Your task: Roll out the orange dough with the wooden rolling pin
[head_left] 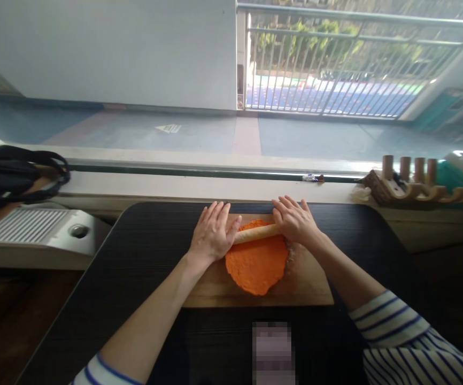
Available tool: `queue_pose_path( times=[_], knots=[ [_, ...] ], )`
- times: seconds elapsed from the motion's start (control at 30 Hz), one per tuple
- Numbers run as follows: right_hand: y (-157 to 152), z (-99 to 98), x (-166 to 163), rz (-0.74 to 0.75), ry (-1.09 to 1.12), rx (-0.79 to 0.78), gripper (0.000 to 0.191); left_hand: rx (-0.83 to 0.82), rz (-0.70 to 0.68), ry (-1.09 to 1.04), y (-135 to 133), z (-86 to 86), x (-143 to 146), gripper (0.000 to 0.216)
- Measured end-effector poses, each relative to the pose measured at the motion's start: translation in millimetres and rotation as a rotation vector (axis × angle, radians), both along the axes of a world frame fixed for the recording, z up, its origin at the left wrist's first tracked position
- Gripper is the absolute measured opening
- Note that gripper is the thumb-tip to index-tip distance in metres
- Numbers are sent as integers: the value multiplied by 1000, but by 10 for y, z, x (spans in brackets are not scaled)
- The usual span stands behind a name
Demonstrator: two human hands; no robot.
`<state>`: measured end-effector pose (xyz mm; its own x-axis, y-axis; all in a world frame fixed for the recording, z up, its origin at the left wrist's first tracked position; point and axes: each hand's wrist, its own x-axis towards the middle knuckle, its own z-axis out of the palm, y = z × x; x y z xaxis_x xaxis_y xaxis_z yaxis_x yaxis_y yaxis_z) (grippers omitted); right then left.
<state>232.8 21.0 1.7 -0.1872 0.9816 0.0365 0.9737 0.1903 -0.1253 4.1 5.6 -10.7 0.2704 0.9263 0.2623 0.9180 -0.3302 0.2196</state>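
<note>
A pale wooden rolling pin (257,233) lies across a flat orange sheet of dough (257,267), slightly higher at its right end. My left hand (214,231) rests palm down over the pin's left end, fingers stretched forward and thumb pointing to the right. Over the other end lies my right hand (294,218), also palm down with its fingers extended and a little apart. Both ends of the pin are hidden under the hands. Beneath the dough is a wooden board (309,289); some pale crumbs or flour show beside the dough's right edge.
The board sits on a black table (143,267). A pixelated upright rectangle (274,353) is near the table's front. Beyond are a window sill, a wooden rack (408,187) at right, a black bag (7,176) and a white slotted unit (39,227) at left.
</note>
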Motion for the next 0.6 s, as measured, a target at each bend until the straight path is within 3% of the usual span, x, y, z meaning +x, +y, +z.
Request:
queue_pose_path(
  times=[0.3, 0.6],
  knots=[
    [210, 39, -53, -22, 4, -74, 43, -3, 44, 11, 152, 56, 8, 57],
    [-101, 8, -16, -30, 9, 12, 45, 220, -13, 17, -89, -27, 26, 45]
  ],
)
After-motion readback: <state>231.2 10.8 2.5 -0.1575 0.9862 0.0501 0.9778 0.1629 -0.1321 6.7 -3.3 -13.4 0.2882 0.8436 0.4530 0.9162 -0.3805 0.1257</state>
